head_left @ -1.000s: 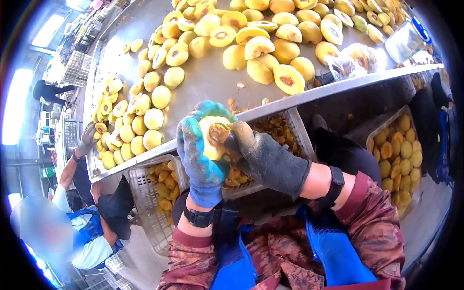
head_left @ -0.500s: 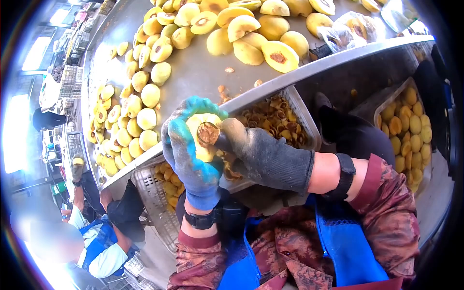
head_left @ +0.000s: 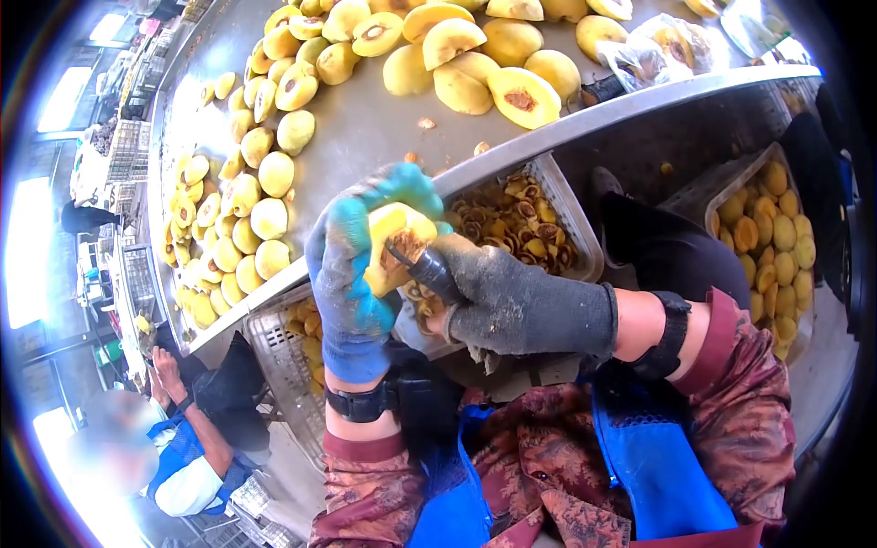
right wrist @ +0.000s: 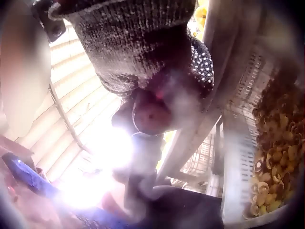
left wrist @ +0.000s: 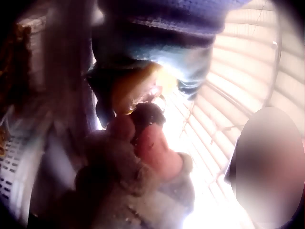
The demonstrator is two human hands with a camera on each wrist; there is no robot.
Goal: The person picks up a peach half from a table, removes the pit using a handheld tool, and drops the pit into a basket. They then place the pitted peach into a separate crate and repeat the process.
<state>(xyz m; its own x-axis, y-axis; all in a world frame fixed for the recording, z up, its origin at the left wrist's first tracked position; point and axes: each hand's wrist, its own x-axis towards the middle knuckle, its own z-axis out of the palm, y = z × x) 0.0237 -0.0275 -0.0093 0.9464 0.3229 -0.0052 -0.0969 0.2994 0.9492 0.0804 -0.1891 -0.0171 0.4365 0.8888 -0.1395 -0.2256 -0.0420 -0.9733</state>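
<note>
In the head view, my left hand (head_left: pixel 345 274), in a blue-and-teal coated glove, grips a yellow peach half (head_left: pixel 395 222) with its cut face turned toward my right hand. My right hand (head_left: pixel 534 301), in a dark grey knit glove, holds a pitting tool (head_left: pixel 433 272) by its black handle. The tool's thin curved metal end lies against the brown pit hollow. In the left wrist view, the dark handle (left wrist: pixel 147 113) meets the peach half from below, between bare fingertips (left wrist: pixel 159 150). Glare washes out much of the right wrist view, where the peach is hidden.
Many peach halves (head_left: pixel 245 233) cover the metal table (head_left: pixel 365 123), whose raised edge (head_left: pixel 630 114) runs before me. Below stand a crate of brown-and-yellow scraps (head_left: pixel 512 219) and crates of peach halves (head_left: pixel 767 247). A plastic bag (head_left: pixel 658 55) lies on the table. Another person (head_left: pixel 196 457) sits at left.
The tool's metal end now shows across the pit hollow, and my right hand has turned. The peach half has tilted in my left hand. The head view has shifted; the other person's hand has left the table.
</note>
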